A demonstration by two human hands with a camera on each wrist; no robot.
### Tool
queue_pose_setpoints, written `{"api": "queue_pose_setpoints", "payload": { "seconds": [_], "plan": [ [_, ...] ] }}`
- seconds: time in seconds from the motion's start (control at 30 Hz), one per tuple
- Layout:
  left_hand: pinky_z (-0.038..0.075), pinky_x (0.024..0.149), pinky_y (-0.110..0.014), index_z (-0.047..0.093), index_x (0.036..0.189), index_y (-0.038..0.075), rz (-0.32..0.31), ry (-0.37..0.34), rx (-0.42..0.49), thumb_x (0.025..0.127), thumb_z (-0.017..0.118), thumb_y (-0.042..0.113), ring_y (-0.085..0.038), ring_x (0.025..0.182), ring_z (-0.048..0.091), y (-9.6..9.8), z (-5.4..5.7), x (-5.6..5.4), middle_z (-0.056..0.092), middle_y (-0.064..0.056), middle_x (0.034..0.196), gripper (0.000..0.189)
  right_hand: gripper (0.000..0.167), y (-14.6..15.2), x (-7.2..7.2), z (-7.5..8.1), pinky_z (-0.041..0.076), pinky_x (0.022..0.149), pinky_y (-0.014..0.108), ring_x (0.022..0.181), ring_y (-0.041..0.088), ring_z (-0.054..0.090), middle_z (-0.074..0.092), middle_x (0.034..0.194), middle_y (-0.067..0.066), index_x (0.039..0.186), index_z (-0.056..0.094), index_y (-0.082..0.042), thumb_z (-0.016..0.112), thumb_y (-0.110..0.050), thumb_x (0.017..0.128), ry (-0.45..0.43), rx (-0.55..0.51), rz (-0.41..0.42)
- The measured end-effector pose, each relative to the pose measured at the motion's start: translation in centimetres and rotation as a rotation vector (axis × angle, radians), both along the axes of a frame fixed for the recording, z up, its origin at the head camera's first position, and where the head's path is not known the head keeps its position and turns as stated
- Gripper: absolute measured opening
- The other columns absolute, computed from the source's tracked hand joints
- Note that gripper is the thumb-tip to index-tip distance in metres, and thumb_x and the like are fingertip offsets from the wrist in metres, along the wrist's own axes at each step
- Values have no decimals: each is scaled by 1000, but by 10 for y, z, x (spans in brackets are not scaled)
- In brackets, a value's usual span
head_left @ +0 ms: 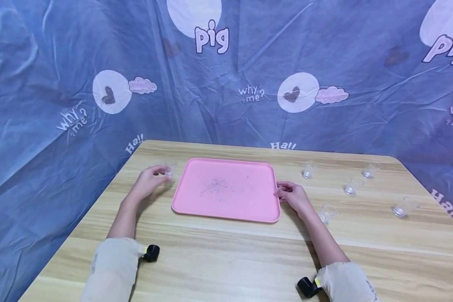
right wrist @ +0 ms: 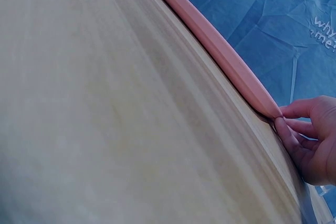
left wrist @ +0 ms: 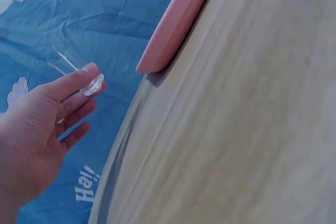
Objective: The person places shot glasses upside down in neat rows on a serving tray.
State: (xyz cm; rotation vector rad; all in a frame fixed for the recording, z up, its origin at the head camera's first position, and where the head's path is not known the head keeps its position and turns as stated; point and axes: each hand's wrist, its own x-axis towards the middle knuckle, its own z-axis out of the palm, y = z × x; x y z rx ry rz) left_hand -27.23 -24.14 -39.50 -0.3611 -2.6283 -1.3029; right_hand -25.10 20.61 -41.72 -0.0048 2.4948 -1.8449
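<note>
My left hand (head_left: 149, 182) pinches a small clear shot glass (left wrist: 93, 85) between thumb and fingers, just left of the pink tray (head_left: 230, 191). In the left wrist view the glass lies tilted, its thick base toward the fingertips and its mouth pointing away. The tray is rectangular, with a low raised rim and dark scuff marks on its flat middle. On the tray's right side my right hand (head_left: 292, 196) pinches the rim (right wrist: 270, 107), thumb and forefinger meeting at its edge.
More clear shot glasses stand on the wooden table (head_left: 219, 260) to the right: one at the back (head_left: 309, 170), one by the right forearm (head_left: 327, 213), and others farther right, including one near the edge (head_left: 402, 208). A blue printed cloth (head_left: 226, 109) hangs behind.
</note>
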Motion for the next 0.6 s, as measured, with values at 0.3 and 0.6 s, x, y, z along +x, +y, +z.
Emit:
{"api": "queue_pose_setpoints", "payload": {
  "seconds": [0.3,0.6],
  "plan": [
    [39,90,-47,62,110,-7,-77,64,-77,84,67,12,-34,96,51,14,7,-6,63,-21,100,33,40,1,-1,-1,54,65,22,71,7,56,58,94,17,124,46,15,51,4,85,-5,-13,5],
    [39,82,-44,64,111,-4,-82,74,-120,84,67,14,-29,94,43,24,11,-10,60,-16,98,33,41,1,-1,-1,54,65,21,70,6,56,58,93,16,124,46,14,51,3,86,-11,-11,2]
  ]
}}
